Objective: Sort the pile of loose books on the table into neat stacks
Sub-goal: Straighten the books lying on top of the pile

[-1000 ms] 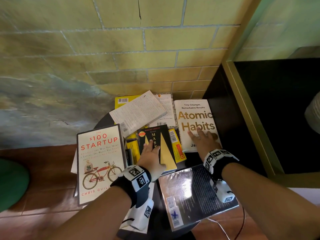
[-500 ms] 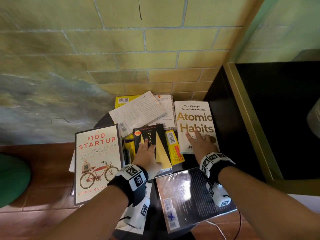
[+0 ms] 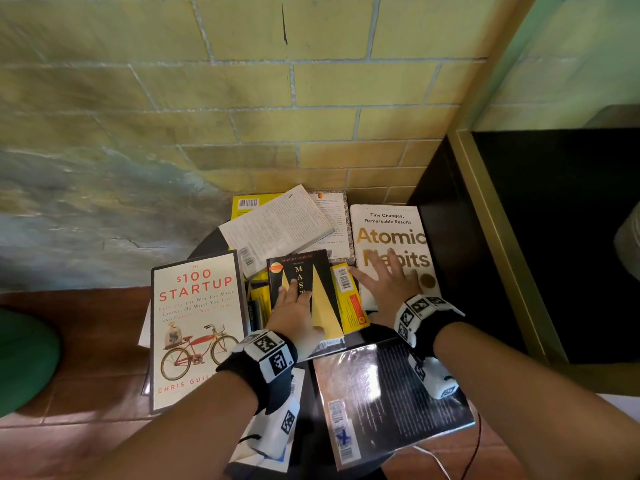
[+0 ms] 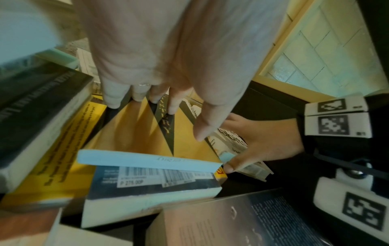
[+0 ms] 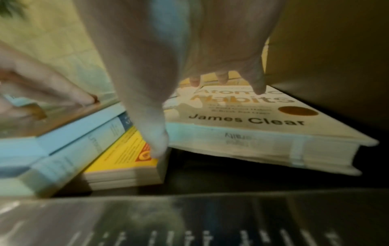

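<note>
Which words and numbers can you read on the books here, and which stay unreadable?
"Tiny Changes, Remarkable Results", "Atomic Habits", "James Clear": white book.
"THE $100 STARTUP", "CHRIS GUIL", cut off: bicycle-cover book.
"ROBERT GREENE", "MAST", partly covered: black-and-gold book.
"P 275.00P", uncertain: price sticker.
Unreadable: back-cover blurbs, open pages, barcode digits.

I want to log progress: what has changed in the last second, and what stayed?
The right hand slid further up Atomic Habits, thumb at its left edge. The left hand stayed flat on the Mastery book. No book visibly moved.
</note>
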The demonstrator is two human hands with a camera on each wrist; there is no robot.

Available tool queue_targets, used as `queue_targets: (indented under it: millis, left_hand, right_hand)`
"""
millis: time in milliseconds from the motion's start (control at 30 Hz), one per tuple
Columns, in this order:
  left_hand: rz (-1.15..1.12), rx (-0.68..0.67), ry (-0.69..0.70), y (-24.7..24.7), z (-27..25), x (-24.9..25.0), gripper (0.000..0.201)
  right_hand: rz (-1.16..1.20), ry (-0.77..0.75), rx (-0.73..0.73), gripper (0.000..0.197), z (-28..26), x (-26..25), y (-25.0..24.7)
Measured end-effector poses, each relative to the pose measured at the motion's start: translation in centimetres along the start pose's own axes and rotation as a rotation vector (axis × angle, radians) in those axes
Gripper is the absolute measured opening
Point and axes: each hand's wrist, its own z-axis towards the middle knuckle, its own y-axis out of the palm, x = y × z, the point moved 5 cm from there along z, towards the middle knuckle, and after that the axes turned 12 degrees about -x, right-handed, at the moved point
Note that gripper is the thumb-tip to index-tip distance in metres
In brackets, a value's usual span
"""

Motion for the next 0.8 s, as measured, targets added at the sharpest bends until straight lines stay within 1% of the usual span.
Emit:
queue_targets:
  millis: [100, 133, 200, 267, 333, 367, 467, 567, 667, 800]
  left_hand:
    - [0.000, -0.003, 0.003, -0.1, 0.1, -0.1, 0.079]
    - [-0.002, -0.006, 0.005, 0.0, 0.1, -0.2, 0.079]
    - [-0.003, -0.010, 0.008, 0.0, 0.1, -0.3, 0.079]
    - [-0.004, -0.008, 0.011, 0.0, 0.2, -0.4, 0.079]
    - [-0.003, -0.007, 0.012, 0.1, 0.3, -0.5, 0.079]
    - [-0.002, -0.008, 0.011, 0.1, 0.3, -0.5, 0.079]
    - [-0.001, -0.012, 0.012, 0.1, 0.3, -0.6, 0.078]
    - [-0.006, -0.015, 0.019, 0.0, 0.3, -0.8, 0.078]
    - [-0.012, -0.016, 0.019, 0.0, 0.3, -0.8, 0.078]
    - [-0.004, 0.002, 0.004, -0.2, 0.2, -1.3, 0.078]
  right_hand:
    - [-0.058, -0.004, -0.038, 0.081, 0.8, 0.0, -0.1]
    - [-0.082, -0.001, -0.042, 0.080, 0.9, 0.2, -0.1]
    - [-0.109, -0.002, -0.061, 0.085, 1.0, 0.5, 0.2]
    - [-0.111, -0.008, -0.094, 0.096, 1.8, 0.7, 1.0]
    - [-0.133, -0.023, -0.086, 0.107, 2.6, 0.7, 1.4]
    - [-0.152, -0.021, -0.087, 0.108, 3.0, 0.9, 1.6]
    - [-0.155, -0.027, -0.123, 0.095, 2.8, 1.1, 1.5]
    - [-0.171, -0.011, -0.140, 0.089, 2.3, 0.6, 1.1]
    - [-0.103, 0.025, -0.177, 0.089, 1.8, -0.4, 1.5]
    - [-0.061, 0.047, -0.166, 0.085, 0.7, -1.5, 1.8]
